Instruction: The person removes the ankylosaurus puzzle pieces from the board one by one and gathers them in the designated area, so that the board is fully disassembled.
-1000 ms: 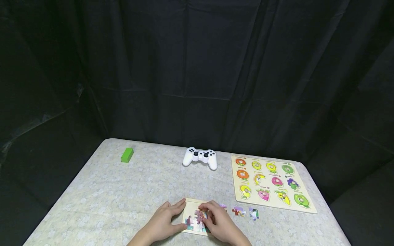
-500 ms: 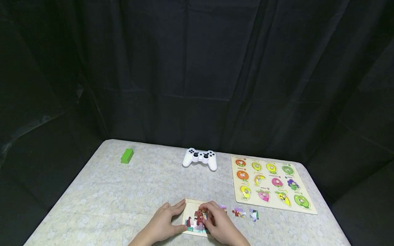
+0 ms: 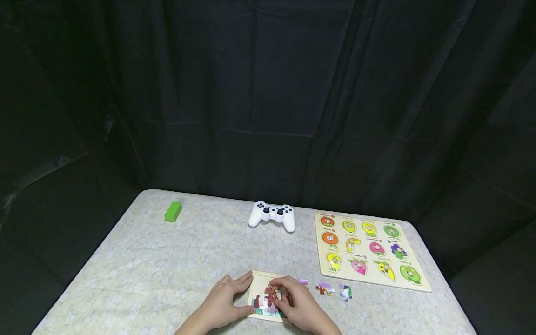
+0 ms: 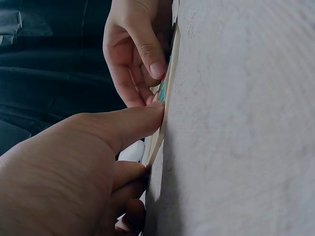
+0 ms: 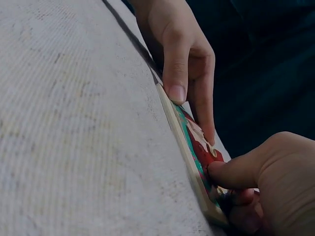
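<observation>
Nothing visibly moved; right hand (image 3: 299, 301) pinches red piece (image 3: 270, 295).

Puzzle tray (image 3: 259, 283), pale wood, shallow, at bottom centre; coloured pieces (image 3: 269, 311) along its near edge, bare wood at its upper left. Reddish-brown jigsaw piece (image 3: 270, 295), knobbed, pinched by the right hand (image 3: 301, 302) over the tray. Loose pieces (image 3: 324, 288), multicoloured, right of the tray.
</observation>
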Available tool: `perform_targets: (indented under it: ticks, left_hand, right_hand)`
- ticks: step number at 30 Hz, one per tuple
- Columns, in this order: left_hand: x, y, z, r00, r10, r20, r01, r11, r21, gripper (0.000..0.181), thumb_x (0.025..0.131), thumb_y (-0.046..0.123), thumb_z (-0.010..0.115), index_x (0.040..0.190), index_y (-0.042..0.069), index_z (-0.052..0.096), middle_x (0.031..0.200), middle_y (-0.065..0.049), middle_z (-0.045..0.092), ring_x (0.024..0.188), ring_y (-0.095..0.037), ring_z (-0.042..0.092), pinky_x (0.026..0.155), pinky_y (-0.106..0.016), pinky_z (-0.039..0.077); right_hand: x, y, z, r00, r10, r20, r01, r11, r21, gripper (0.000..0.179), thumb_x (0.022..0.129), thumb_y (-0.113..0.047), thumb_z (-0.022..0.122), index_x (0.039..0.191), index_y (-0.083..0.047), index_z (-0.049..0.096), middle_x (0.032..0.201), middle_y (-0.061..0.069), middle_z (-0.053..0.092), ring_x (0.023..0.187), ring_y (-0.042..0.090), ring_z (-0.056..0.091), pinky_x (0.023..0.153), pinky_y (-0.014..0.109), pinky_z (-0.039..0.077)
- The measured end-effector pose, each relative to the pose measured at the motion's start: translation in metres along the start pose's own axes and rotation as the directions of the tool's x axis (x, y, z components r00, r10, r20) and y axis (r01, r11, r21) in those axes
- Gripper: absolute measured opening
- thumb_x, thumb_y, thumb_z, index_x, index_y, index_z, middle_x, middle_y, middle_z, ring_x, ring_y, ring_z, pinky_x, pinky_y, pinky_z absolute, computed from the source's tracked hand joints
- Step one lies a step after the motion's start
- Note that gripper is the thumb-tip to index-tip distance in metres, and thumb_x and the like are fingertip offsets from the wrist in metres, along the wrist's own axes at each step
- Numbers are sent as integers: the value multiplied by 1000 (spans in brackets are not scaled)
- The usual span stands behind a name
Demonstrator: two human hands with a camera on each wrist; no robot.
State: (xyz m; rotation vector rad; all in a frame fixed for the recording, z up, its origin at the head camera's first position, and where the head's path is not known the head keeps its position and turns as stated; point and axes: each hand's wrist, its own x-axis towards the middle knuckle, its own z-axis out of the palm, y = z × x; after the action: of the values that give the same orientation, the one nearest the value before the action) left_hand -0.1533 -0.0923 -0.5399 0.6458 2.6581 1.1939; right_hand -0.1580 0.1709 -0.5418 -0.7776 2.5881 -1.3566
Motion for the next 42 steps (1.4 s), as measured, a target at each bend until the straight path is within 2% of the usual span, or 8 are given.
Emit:
perform_targets:
  ticks: [5, 7, 10, 13, 17, 25, 32, 42]
  left_hand:
    - [1, 0, 0, 1000, -5, 10, 5, 1000, 1, 79, 83, 43, 89, 147, 5, 62, 160, -2, 52, 95, -8, 50, 113, -65, 38]
    - [1, 0, 0, 1000, -7, 12, 7, 1000, 2, 79, 83, 43, 89, 147, 5, 62, 160, -2, 52, 95, -10, 50, 112, -66, 38]
    - [0, 0, 0, 1000, -5, 8, 5, 1000, 14, 79, 83, 44, 89, 147, 6, 62, 160, -1, 53, 92, -7, 48, 109, -60, 43]
    - [1, 0, 0, 1000, -4, 2, 4, 1000, 0, 79, 82, 43, 89, 147, 5, 63, 159, -2, 54, 83, -6, 43, 95, -43, 51]
    - [2, 0, 0, 1000, -3, -3, 3, 1000, -15, 80, 81, 41, 89, 147, 4, 62, 159, -4, 54, 78, -6, 40, 75, -27, 43]
    - [2, 1, 0, 1000, -12, 0, 12, 1000, 16, 80, 80, 42, 90, 146, 6, 64, 159, -1, 54, 91, -6, 49, 99, -42, 50]
    - [2, 2, 1, 1000, -18, -3, 18, 1000, -11, 80, 81, 39, 90, 148, 5, 62, 160, -2, 54, 79, -6, 41, 70, -24, 40]
    - [-2, 5, 4, 999, 6, -35, -3, 998, 62, 78, 83, 40, 86, 147, 4, 62, 159, -3, 54, 79, -3, 38, 69, -24, 35]
  right_hand:
    - [0, 0, 1, 1000, -3, -14, 3, 1000, 3, 37, 94, 2, 74, 128, -6, 66, 91, -4, 56, 65, -3, 46, 54, 17, 41]
    - [0, 1, 2, 1000, -11, -20, 11, 1000, -3, 38, 93, 4, 75, 128, -7, 66, 92, -3, 57, 66, -4, 46, 54, 17, 42]
    - [0, 2, 1, 1000, -9, -26, 9, 1000, 0, 38, 93, 2, 76, 129, -8, 67, 95, -2, 59, 66, -4, 47, 55, 18, 44]
    - [0, 3, 0, 1000, -1, -26, 1, 1000, 10, 37, 94, -1, 77, 130, -9, 68, 100, -2, 61, 67, -3, 48, 54, 19, 45]
    - [0, 4, -1, 1000, -12, -25, 12, 1000, 20, 36, 94, -3, 77, 129, -8, 67, 98, -1, 61, 67, -3, 48, 54, 19, 45]
    - [0, 6, 1, 999, -10, -47, 12, 999, 48, 32, 96, -2, 75, 127, -8, 68, 93, -2, 60, 67, -4, 48, 56, 19, 46]
    - [2, 5, 4, 996, -16, -93, 15, 1000, -15, 27, 97, -3, 75, 124, -7, 72, 98, -3, 65, 66, -3, 51, 55, 19, 47]
    - [5, -3, 0, 999, 19, -46, -22, 998, -58, 27, 97, -4, 74, 124, -4, 75, 105, 2, 68, 64, -3, 51, 54, 19, 46]
